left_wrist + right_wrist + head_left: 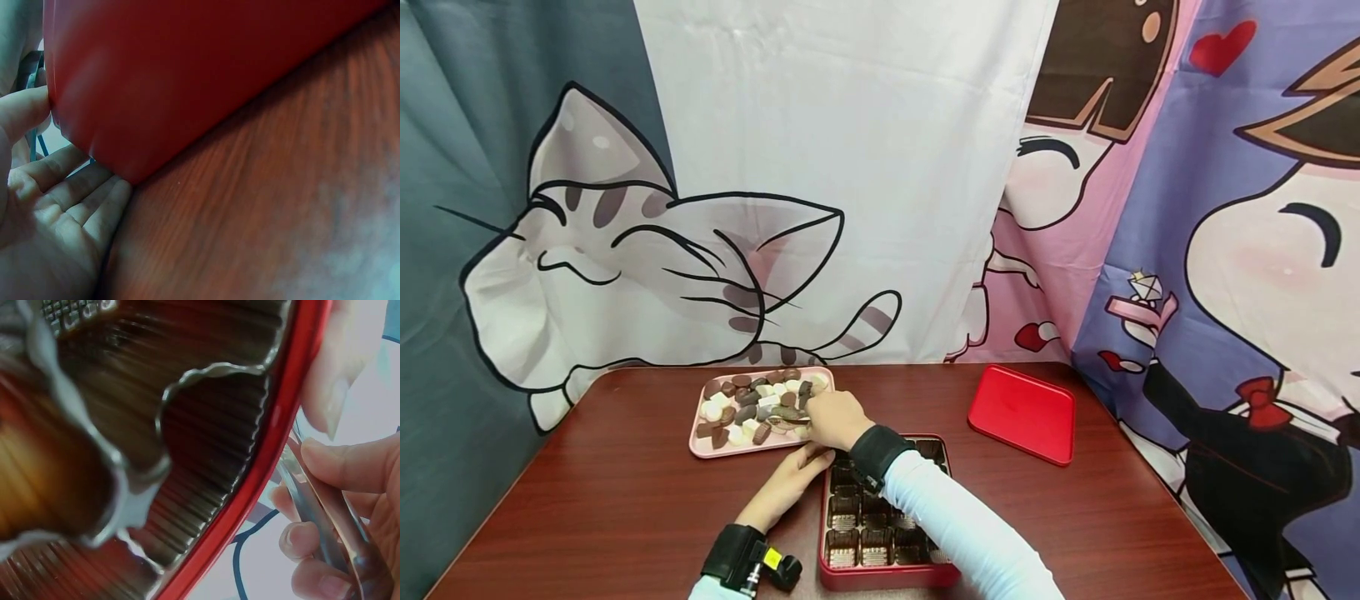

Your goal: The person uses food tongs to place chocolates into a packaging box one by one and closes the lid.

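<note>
Metal tongs (325, 509) are in my right hand (835, 419), pinched between thumb and fingers. In the head view this hand is at the right end of a pink tray (702, 447), above its chocolates (747, 413), which are brown, white and dark, several of each. My left hand (792, 482) rests at the far left corner of a red tin (887, 578). In the left wrist view its fingers (78, 187) lie nearly straight against the tin's wall. A brown plastic insert (876, 546) with square compartments lines the tin; my right forearm hides part of it.
A red lid (1022, 414) lies on the brown wooden table (625, 500) at the back right. Behind the table's far edge hangs a printed cloth (865, 125) with a cartoon cat and figures.
</note>
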### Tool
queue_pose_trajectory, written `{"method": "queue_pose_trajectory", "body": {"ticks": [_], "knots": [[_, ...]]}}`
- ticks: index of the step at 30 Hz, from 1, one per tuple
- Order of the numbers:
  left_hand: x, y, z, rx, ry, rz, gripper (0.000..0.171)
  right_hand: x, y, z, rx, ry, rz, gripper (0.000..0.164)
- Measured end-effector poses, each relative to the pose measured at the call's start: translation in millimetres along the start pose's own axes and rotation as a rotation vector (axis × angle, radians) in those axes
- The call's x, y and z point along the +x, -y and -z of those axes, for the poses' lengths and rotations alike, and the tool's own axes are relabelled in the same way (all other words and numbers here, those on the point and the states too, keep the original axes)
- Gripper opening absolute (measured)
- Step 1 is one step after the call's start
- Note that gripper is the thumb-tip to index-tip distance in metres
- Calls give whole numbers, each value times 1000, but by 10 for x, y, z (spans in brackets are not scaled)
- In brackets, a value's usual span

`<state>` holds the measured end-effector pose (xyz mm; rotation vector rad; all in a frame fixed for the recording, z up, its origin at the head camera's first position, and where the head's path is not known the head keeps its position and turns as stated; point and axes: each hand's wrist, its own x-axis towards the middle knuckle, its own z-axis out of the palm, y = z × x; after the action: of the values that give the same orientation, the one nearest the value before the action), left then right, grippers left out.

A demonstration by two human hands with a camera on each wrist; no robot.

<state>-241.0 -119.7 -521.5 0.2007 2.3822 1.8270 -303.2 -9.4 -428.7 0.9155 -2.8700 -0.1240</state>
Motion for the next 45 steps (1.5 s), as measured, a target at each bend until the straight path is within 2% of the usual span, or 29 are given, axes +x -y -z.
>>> {"method": "queue_pose_trajectory", "body": {"ticks": [14,21,25,32,38,45], "knots": [[-12,0,18,13,9,6,55,-78,-91,81,-13,-48,5,19],[-12,8,5,-6,13,1,54,-129,-207,194,52,-81,17,8],[-21,1,-3,-3,1,11,53,-194,-343,284,91,-111,12,13],[-31,-16,-9,-11,-7,14,51,-478,-644,462,203,-170,7,28],[-37,4,-16,3,-16,21,51,-814,-871,520,224,-214,6,23],[-43,22,18,25,-37,25,52,-1134,-957,485,223,-233,45,24]]}}
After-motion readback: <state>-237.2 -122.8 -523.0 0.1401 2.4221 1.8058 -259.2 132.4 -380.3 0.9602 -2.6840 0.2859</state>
